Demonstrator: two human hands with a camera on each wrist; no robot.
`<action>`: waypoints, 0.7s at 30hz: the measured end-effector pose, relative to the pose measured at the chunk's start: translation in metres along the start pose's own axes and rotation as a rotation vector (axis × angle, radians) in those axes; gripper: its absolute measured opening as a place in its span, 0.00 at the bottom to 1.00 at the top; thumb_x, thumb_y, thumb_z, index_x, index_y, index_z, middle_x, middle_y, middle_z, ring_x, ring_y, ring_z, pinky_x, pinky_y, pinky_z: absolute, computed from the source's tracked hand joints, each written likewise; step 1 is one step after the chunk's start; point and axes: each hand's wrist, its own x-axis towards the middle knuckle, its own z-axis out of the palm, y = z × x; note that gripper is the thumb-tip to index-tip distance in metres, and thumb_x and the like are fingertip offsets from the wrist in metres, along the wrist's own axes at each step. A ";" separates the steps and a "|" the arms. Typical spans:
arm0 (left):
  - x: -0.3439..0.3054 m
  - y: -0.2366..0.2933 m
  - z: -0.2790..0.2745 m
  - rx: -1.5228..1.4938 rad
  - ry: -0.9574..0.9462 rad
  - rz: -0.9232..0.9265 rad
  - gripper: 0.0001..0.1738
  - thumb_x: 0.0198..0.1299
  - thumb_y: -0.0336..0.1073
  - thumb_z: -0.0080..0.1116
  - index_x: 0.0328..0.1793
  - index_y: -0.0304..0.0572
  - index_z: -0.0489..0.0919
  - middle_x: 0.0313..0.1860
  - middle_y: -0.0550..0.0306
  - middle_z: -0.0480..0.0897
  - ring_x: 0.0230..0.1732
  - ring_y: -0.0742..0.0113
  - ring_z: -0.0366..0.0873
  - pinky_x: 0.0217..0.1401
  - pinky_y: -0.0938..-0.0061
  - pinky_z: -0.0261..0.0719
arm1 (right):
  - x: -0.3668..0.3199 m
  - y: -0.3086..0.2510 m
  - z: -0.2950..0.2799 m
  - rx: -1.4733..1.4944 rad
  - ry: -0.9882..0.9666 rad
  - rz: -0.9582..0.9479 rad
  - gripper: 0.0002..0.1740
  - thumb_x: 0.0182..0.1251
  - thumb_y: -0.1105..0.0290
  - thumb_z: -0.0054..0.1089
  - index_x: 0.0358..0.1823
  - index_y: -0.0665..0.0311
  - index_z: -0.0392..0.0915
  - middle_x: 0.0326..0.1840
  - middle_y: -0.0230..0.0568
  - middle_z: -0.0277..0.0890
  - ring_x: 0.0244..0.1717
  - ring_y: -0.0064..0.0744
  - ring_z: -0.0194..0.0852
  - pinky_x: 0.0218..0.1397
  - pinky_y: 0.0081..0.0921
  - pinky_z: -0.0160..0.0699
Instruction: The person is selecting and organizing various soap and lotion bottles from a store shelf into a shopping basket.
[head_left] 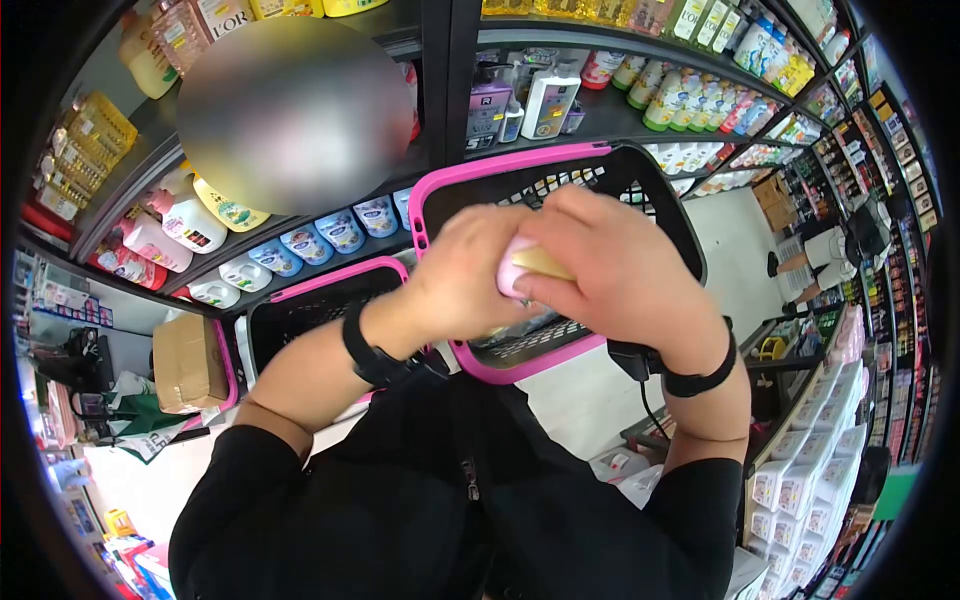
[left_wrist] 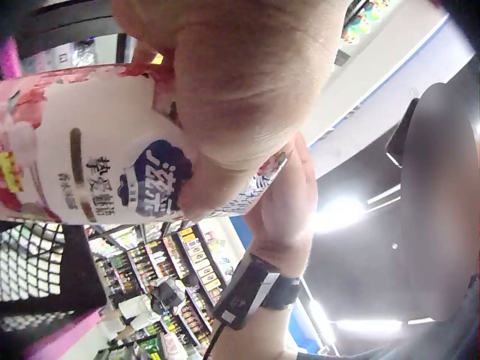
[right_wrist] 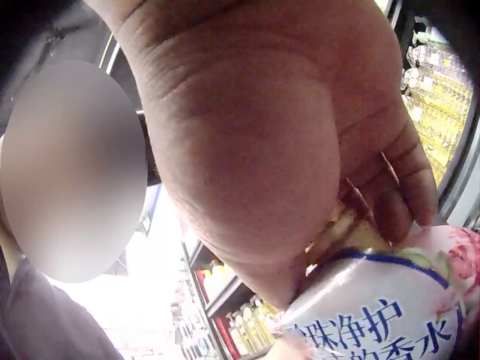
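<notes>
Shelves [head_left: 605,104] line ten to two o'clock. At twelve, above the basket [head_left: 505,168], our left grip [head_left: 462,262] wraps the bottle [head_left: 512,268] and our right grip [head_left: 622,265] pinches its yellowish top [head_left: 545,262], probably so one steadies it against the other's hold.

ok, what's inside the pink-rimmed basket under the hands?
In the basket, black mesh wall shows. The left hand, right hand and the bottle they grip hide the middle; what shows just below them is too unclear to name.
</notes>
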 end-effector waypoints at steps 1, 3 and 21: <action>-0.003 -0.002 0.013 -0.060 0.005 -0.043 0.44 0.39 0.41 0.81 0.65 0.38 0.73 0.58 0.42 0.80 0.60 0.40 0.78 0.66 0.51 0.74 | -0.006 0.005 0.005 0.010 -0.001 0.012 0.21 0.58 0.60 0.73 0.49 0.61 0.80 0.45 0.44 0.76 0.41 0.50 0.80 0.42 0.40 0.80; -0.010 0.002 0.032 -0.097 0.023 -0.135 0.43 0.40 0.42 0.81 0.64 0.39 0.73 0.56 0.44 0.81 0.58 0.41 0.79 0.63 0.54 0.76 | -0.016 0.012 0.009 -0.029 -0.043 0.084 0.20 0.58 0.56 0.73 0.45 0.61 0.80 0.41 0.43 0.78 0.39 0.50 0.81 0.40 0.40 0.80; -0.040 -0.040 0.115 0.135 -0.145 -0.283 0.39 0.46 0.43 0.76 0.64 0.40 0.74 0.59 0.46 0.79 0.63 0.44 0.75 0.68 0.54 0.70 | -0.057 0.116 0.089 -0.073 -0.331 0.040 0.20 0.62 0.51 0.66 0.35 0.62 0.75 0.24 0.46 0.79 0.27 0.51 0.82 0.30 0.45 0.78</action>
